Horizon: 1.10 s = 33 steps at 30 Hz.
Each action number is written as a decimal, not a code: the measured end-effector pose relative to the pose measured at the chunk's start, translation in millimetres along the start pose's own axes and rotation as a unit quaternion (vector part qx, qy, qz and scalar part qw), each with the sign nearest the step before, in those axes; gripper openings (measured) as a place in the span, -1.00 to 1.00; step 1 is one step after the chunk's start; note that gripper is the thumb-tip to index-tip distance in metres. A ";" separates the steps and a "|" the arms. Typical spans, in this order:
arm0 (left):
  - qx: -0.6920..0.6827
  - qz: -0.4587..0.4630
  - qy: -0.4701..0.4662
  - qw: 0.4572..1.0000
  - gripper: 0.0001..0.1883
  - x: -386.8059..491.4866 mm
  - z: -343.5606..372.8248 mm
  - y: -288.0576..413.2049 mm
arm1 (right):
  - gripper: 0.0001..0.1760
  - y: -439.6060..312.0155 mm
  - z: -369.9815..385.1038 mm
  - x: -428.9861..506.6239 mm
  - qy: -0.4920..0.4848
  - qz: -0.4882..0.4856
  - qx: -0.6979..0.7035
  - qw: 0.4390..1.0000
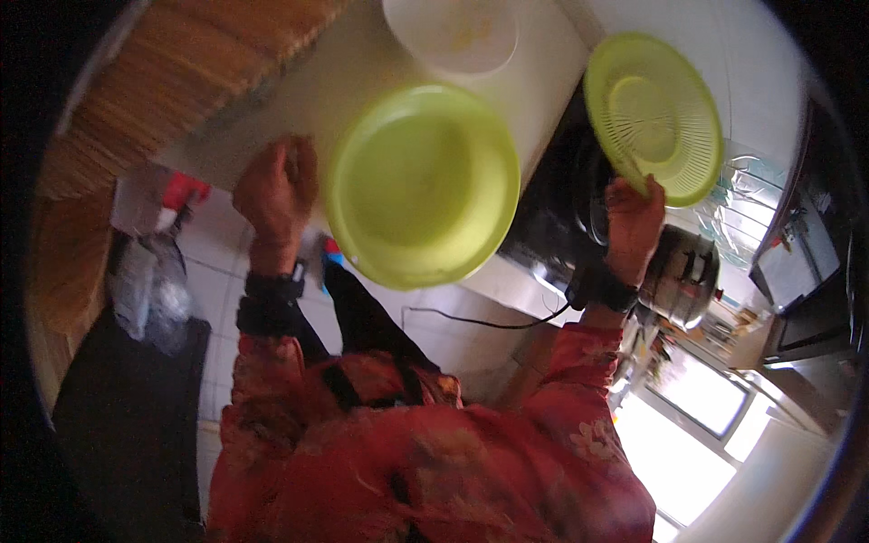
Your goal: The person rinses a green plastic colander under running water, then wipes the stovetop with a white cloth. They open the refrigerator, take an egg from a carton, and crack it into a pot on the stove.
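Note:
My right hand [633,210] grips the near rim of a lime-green plastic colander [648,125], raised and tilted above the right side of the counter. In front of me a lime-green plastic basin [424,190] sits at the counter's near edge; I make out nothing inside it. Left of the basin, apart from its rim, is my left hand [280,182], its fingers curled in with nothing visible in them. Dark bands circle both wrists.
Behind the basin stands a white bowl [451,34] with yellowish bits inside. A black cooktop [543,210] and a stainless steel pot [679,275] are to the right. Plastic bags [153,292] sit at left below wooden boards [183,81]. A black cable [502,324] hangs by my right wrist.

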<state>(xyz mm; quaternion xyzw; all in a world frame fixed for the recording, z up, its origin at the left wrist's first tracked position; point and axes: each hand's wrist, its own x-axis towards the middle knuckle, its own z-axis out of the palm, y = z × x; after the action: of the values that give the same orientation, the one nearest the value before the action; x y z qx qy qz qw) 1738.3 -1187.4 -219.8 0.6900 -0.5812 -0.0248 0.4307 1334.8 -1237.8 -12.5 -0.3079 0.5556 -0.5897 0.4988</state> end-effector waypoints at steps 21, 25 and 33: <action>0.014 -0.006 -0.020 1.000 -0.90 5.0 0.5 8.0 | -0.16 61.1 84.3 107.9 0.093 -0.287 -0.710 0.636; -0.023 -0.021 -0.018 0.999 -0.90 5.4 1.8 8.3 | -0.18 72.6 99.5 103.5 0.055 -0.286 -0.729 0.620; -0.023 0.006 0.020 1.000 -0.91 8.4 1.1 11.0 | -0.19 120.1 91.5 122.0 0.034 -0.252 -0.714 0.652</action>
<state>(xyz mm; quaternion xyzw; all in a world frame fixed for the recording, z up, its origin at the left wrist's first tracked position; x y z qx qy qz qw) 1731.9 -1194.5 -209.8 0.6773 -0.5754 -0.0214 0.4580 1410.1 -1369.4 -133.6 -0.6774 0.7225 -0.1238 -0.0622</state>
